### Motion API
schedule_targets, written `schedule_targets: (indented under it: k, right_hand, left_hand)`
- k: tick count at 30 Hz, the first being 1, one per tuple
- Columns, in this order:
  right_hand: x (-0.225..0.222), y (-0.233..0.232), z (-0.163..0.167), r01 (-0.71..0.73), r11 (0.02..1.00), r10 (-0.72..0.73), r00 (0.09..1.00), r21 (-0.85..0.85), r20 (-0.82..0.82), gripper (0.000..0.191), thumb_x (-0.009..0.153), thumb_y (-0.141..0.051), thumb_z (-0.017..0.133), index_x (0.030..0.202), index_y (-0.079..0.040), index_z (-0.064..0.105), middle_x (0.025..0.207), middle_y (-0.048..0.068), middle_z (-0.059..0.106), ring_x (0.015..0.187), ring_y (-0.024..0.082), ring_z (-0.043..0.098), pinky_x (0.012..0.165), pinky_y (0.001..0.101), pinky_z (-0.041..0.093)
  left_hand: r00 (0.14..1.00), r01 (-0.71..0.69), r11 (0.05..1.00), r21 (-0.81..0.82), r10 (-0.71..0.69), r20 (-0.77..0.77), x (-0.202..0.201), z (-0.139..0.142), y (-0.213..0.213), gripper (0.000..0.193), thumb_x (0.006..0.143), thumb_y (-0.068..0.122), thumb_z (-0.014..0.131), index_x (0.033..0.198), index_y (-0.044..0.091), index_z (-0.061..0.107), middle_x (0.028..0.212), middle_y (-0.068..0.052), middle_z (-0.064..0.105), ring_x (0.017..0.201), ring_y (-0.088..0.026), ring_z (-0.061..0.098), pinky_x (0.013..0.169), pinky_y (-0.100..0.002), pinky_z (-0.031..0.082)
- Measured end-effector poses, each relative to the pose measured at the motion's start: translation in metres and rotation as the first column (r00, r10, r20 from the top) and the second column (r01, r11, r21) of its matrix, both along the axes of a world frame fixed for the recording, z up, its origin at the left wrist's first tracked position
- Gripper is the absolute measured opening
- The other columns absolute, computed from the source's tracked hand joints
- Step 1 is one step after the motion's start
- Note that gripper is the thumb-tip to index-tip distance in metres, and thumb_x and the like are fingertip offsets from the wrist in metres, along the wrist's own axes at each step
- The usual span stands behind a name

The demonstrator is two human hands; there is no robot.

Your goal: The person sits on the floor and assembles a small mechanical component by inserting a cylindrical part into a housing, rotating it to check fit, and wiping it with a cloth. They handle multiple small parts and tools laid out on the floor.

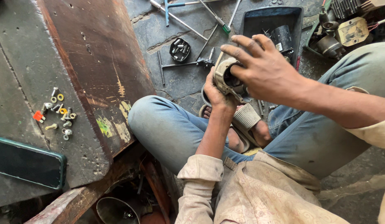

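1. Housing [224, 76]: one beige metal casing with a round dark opening, held above the person's sandalled feet, centre of scene, just near of the tray.
2. Left hand [214, 92]: closed round the housing from below and behind, propping it up.
3. Right hand [263, 68]: laid over the housing's front, fingers [238, 52] spread and curled onto its rim; whether the fingertips pinch anything inside is hidden.
4. Step in hand, as judged: working at something in the opening while the other hand steadies the casing. Any further move would call for a firm hold underneath and careful fingertip work inside the bore.
5. Tray [250, 20]: one dark plastic tray, far right, holding one black cylinder [282, 38].
6. Socket holder [179, 49]: one round black holder of small sockets, on the stone floor, far centre.
7. Long tools [184, 23]: several rods and drivers, far centre; exact count unclear.
8. Fasteners [59, 114]: roughly a dozen bolts and washers on the slab, left.
9. Phone [26, 164]: one, near left.
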State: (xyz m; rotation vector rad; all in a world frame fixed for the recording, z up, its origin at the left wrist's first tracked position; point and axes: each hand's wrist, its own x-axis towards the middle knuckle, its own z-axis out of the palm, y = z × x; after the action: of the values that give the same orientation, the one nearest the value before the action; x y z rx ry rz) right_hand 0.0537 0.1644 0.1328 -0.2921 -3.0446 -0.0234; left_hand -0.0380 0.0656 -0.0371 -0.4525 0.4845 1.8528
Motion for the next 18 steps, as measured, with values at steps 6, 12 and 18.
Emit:
schedule_targets:
  k: [6, 12, 18]
  right_hand:
    - [0.017, 0.042, 0.017, 0.09, 0.986, -0.115, 0.977, 0.143, 0.178, 0.034, 0.069, -0.016, 0.073, 0.103, -0.012, 0.076, 0.143, 0.008, 0.062, 0.139, 0.028, 0.051, 0.107, 0.0453, 0.041]
    - [0.037, 0.057, 0.017, 0.23, 0.964, -0.25, 0.955, 0.135, 0.159, 0.032, 0.09, -0.04, 0.073, 0.105, -0.011, 0.074, 0.12, 0.004, 0.07, 0.118, 0.026, 0.064, 0.095, 0.0425, 0.049]
    - [0.019, 0.037, 0.01, 0.352, 0.825, -0.302, 0.936, -0.441, 0.183, 0.055, 0.099, -0.051, 0.067, 0.125, -0.003, 0.062, 0.116, 0.02, 0.066, 0.1, 0.043, 0.067, 0.08, 0.052, 0.054]
  left_hand:
    - [1.0, -0.003, 0.997, -0.077, 0.004, 0.004, -0.002, -0.007, 0.001, 0.046, 0.109, 0.041, 0.048, 0.128, 0.003, 0.066, 0.119, -0.011, 0.072, 0.105, -0.025, 0.07, 0.095, -0.041, 0.056]
    - [0.999, 0.042, 0.999, 0.028, -0.042, -0.001, 0.003, -0.011, 0.0, 0.045, 0.111, 0.039, 0.047, 0.131, 0.002, 0.065, 0.121, -0.012, 0.072, 0.106, -0.026, 0.07, 0.096, -0.041, 0.057]
    - [0.999, 0.031, 0.993, 0.112, -0.032, 0.006, 0.005, -0.023, 0.001, 0.043, 0.115, 0.036, 0.044, 0.131, 0.002, 0.065, 0.121, -0.012, 0.072, 0.107, -0.025, 0.071, 0.096, -0.04, 0.057]
